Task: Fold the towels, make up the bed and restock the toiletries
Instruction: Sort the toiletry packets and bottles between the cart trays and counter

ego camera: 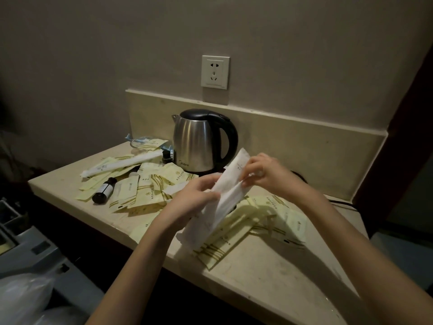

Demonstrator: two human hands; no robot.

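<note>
White packets (218, 202) pinched between both raised hands (234, 184).

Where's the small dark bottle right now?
In the head view, the small dark bottle lies on its side at the counter's left, among the yellow sachets, left of the kettle.

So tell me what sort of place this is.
Probably a hotel guest room: an electric kettle stands on a stone counter under a wall socket, and sealed yellow toiletry packets lie strewn across it.
</note>
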